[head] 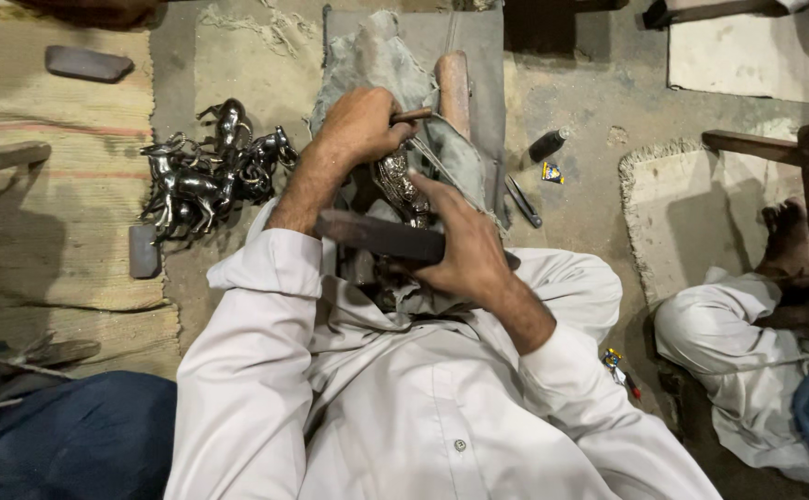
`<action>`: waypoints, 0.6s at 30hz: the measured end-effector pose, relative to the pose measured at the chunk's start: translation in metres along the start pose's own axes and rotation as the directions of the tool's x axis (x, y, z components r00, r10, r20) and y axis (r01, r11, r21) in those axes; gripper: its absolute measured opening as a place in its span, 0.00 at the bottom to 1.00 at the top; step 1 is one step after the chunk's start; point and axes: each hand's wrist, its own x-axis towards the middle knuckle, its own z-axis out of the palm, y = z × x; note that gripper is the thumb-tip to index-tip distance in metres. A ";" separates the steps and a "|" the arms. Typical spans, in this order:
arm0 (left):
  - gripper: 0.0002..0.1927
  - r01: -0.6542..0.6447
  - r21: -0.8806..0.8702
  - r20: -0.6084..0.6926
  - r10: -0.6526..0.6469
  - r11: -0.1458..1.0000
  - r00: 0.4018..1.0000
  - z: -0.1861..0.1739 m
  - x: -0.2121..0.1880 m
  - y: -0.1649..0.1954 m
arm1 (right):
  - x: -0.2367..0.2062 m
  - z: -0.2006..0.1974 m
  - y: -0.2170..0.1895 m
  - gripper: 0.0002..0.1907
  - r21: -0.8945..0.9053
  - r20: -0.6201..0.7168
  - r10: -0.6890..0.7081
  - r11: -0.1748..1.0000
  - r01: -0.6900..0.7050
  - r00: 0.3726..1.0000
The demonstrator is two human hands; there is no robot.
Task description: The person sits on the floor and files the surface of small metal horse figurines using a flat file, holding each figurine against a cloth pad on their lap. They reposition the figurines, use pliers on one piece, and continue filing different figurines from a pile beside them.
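My left hand (pixel 363 125) is closed around a thin tool with a wooden handle (pixel 414 116), its tip pointing down at a small shiny metal figurine (pixel 397 183). My right hand (pixel 465 248) grips a dark flat bar (pixel 377 234) that lies across my lap, and its index finger reaches up against the figurine. The figurine rests on a crumpled grey cloth (pixel 377 56) between both hands and is partly hidden by them.
A pile of dark metal horse figurines (pixel 210 171) lies on the floor to the left, beside a woven mat (pixel 53 185) with two dark blocks (pixel 88 63). A wooden handle (pixel 454 83), a small black bottle (pixel 548 143) and another person's leg (pixel 738 343) are to the right.
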 end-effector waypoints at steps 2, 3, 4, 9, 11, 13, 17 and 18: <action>0.19 -0.034 -0.035 -0.028 0.033 0.999 0.999 -0.001 0.000 -0.002 | 0.011 -0.002 -0.003 0.57 -0.002 0.034 0.033 0.999 -0.033 0.999; 0.19 -0.057 -0.015 -0.033 0.056 0.998 0.998 -0.001 0.000 -0.003 | 0.015 -0.003 -0.003 0.58 0.002 0.046 0.042 0.999 -0.042 0.998; 0.19 -0.081 0.004 -0.038 0.081 0.997 0.996 -0.001 0.000 -0.003 | 0.017 -0.005 -0.004 0.58 0.004 0.058 0.053 0.999 -0.054 0.997; 0.15 -0.123 0.050 0.005 0.123 0.991 0.992 0.008 -0.002 0.002 | 0.007 0.000 -0.016 0.57 -0.045 0.137 0.226 0.974 -0.222 0.964; 0.14 -0.125 0.069 0.021 0.124 0.990 0.992 0.018 -0.006 0.008 | 0.001 0.005 -0.018 0.56 -0.066 0.140 0.288 0.957 -0.282 0.947; 0.15 -0.098 0.107 0.021 0.096 0.989 0.995 0.020 -0.011 0.010 | -0.005 0.010 -0.013 0.53 -0.062 0.084 0.279 0.960 -0.275 0.957; 0.17 -0.018 -0.074 -0.019 0.017 0.997 1.000 0.013 -0.024 0.008 | -0.010 0.002 0.024 0.45 0.183 -0.096 -0.033 0.982 0.051 0.995; 0.19 -0.023 -0.096 -0.083 0.015 0.995 0.996 0.010 -0.027 0.005 | -0.015 -0.001 0.035 0.39 0.268 -0.109 -0.003 0.963 0.032 0.994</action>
